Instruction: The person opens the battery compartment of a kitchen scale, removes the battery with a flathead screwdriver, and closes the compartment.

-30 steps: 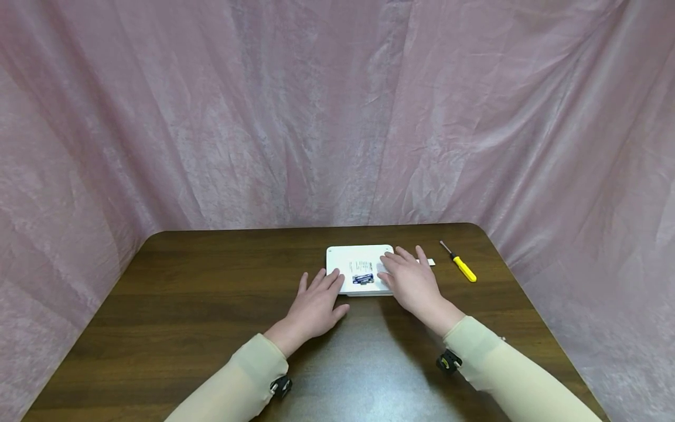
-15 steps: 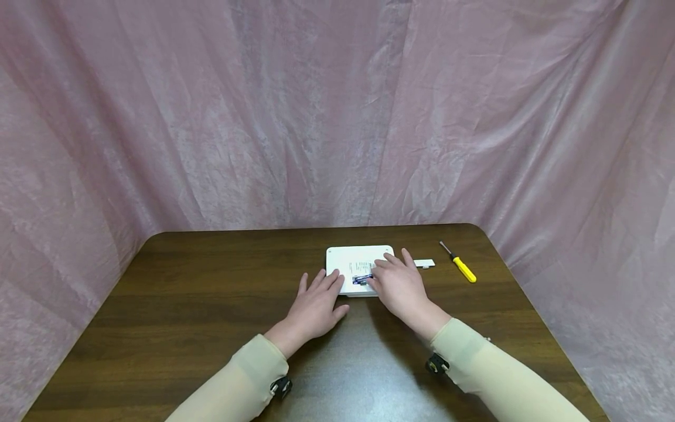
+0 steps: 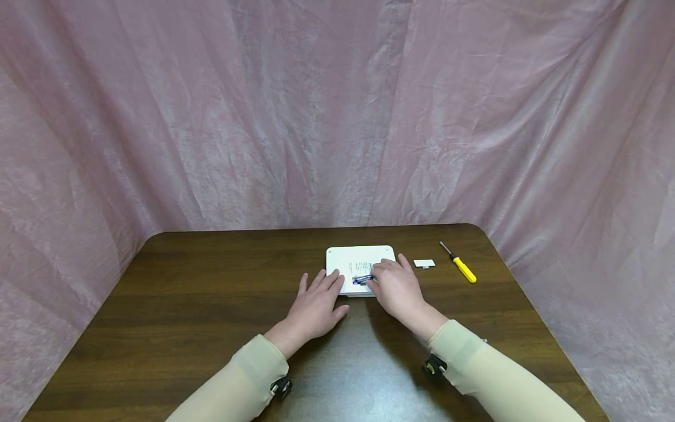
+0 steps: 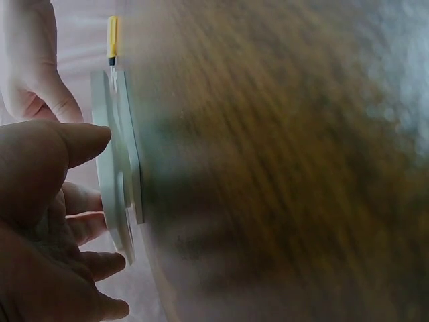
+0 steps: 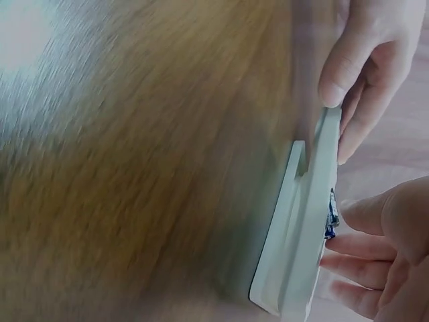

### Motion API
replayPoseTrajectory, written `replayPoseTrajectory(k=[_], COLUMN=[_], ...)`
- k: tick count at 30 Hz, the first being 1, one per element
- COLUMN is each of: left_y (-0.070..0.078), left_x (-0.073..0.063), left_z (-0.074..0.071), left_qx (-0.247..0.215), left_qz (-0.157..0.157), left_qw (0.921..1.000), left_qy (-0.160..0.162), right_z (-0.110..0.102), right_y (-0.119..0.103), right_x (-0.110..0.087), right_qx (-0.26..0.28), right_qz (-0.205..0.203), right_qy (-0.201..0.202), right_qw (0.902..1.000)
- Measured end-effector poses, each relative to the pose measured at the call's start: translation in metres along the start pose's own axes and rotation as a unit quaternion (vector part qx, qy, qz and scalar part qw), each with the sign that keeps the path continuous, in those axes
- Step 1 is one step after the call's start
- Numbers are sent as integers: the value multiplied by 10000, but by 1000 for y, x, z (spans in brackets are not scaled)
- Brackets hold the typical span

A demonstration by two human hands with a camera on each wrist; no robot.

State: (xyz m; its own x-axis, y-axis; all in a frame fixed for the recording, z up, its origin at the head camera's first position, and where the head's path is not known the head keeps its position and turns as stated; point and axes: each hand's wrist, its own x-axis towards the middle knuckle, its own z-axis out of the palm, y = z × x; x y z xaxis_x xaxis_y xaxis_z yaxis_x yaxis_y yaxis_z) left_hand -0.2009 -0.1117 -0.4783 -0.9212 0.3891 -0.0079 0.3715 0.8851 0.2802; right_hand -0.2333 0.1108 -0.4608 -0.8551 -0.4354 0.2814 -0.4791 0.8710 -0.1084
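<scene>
A flat white device [image 3: 358,255] with rounded corners and a printed label lies on the table. Blue-and-silver batteries [image 3: 361,279] sit in a slot in its upper face, and they stick up above it in the right wrist view. My left hand [image 3: 311,305] rests its straight fingers on the device's near left corner, thumb spread off the edge. Bent over the device's right part, my right hand [image 3: 398,287] pinches at the right end of a battery [image 5: 332,215] with thumb and fingertips. The hand hides that end in the head view.
A small white battery cover [image 3: 424,264] lies right of the device. Beyond it is a screwdriver [image 3: 459,262] with a yellow handle. The brown wooden table [image 3: 184,305] ends at a pink curtain [image 3: 316,117] behind.
My right hand has moved left from the device's right edge to the batteries, its fingers bending and bringing the small cover into full sight. My left hand has stayed in place.
</scene>
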Motion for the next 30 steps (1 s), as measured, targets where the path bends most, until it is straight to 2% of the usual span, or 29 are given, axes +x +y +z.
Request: replayPoseTrajectory(k=[6,13,16,24,30], left_y=[0,0,0,0,-1], left_x=[0,0,0,-1,-1], left_z=[0,-1,-1,-1,0], left_qx=[-12,22,12,5,42], left_qz=[15,48,37,39,37], left_qw=[10000,10000,10000,10000,10000], left_qy=[2,-5,-5,2,11], right_z=[-3,-3,-2,-1,-1], right_y=[-1,-2,-3,-6,-6], right_x=[0,-4,-5,-5,-4], right_qx=[514,52,32,677,928], right_qz=[262,233,176,349,388], right_qy=[-106,24,24,-65,198], right_qw=[9983,9997,9998,9971,9947])
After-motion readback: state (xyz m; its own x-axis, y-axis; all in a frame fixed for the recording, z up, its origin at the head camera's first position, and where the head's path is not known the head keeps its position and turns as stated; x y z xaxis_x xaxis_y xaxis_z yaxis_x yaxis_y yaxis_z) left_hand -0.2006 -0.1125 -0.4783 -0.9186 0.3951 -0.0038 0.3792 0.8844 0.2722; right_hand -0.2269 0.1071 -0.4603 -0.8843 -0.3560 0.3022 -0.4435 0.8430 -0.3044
